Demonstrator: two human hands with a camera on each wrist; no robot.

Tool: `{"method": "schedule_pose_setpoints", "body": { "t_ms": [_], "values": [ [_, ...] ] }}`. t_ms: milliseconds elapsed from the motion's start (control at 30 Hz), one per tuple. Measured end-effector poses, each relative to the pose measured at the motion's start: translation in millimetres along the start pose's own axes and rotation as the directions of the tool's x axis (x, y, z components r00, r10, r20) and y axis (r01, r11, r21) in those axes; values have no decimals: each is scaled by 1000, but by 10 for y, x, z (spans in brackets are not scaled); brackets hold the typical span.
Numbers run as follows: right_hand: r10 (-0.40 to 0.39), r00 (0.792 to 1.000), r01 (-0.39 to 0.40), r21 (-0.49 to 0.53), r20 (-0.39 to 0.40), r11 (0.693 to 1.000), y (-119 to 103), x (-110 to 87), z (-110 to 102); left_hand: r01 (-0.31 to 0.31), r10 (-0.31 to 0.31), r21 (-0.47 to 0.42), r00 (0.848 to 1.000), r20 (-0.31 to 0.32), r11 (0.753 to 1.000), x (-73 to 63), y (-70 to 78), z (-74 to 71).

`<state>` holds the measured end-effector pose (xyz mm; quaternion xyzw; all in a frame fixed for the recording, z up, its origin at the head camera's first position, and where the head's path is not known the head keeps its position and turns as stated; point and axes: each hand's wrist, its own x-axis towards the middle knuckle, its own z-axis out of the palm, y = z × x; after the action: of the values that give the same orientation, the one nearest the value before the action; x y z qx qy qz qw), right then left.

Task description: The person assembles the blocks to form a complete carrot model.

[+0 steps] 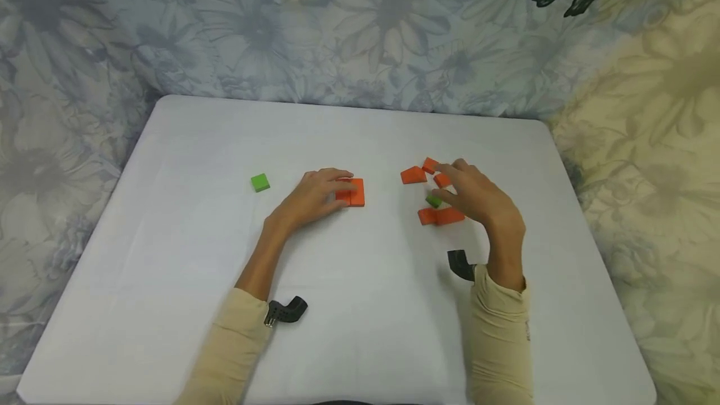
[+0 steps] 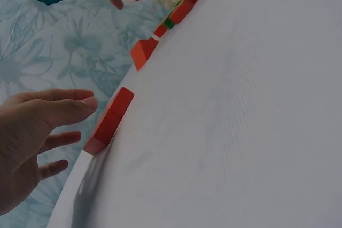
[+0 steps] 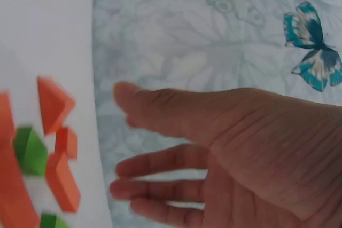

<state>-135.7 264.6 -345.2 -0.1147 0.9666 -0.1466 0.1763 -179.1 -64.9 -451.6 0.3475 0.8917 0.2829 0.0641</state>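
My left hand (image 1: 311, 197) is over a pair of flat orange blocks (image 1: 357, 192) lying side by side at mid-table. Its thumb and fingers are spread loosely around them in the left wrist view, where the blocks (image 2: 111, 120) appear as one low row. The right hand (image 1: 478, 195) hovers above a loose cluster, thumb and fingers apart with nothing between them. In that cluster are an orange angular block (image 1: 414, 175), a longer orange block (image 1: 450, 215) and a small green block (image 1: 433, 200), partly hidden by the thumb. An orange triangular-looking piece (image 3: 55, 105) shows in the right wrist view.
A lone green block (image 1: 260, 182) lies left of my left hand. Everything rests on a white table (image 1: 360, 305) with rounded corners. Floral cloth (image 1: 360, 36) with butterflies hangs behind it and at both sides. Black wrist mounts (image 1: 288, 310) stick out from both sleeves.
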Motion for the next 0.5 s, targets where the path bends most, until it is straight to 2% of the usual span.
{"method": "schedule_pose_setpoints", "body": {
  "t_ms": [167, 233, 367, 500],
  "values": [
    [35, 992, -22, -105, 123, 994, 184, -203, 114, -38, 36, 62, 999, 25, 997, 21, 82, 11],
    [42, 987, -26, -102, 158, 994, 231, -242, 207, -43, 41, 72, 999, 24, 997, 24, 101, 21],
    [32, 984, -15, -101, 174, 995, 298, -305, 350, -62, 62, 48, 998, 10, 997, 32, 115, 42],
    [71, 989, -59, -93, 133, 994, 329, -344, 420, -73, 73, 20, 997, 5, 997, 35, 115, 65]
  ]
}}
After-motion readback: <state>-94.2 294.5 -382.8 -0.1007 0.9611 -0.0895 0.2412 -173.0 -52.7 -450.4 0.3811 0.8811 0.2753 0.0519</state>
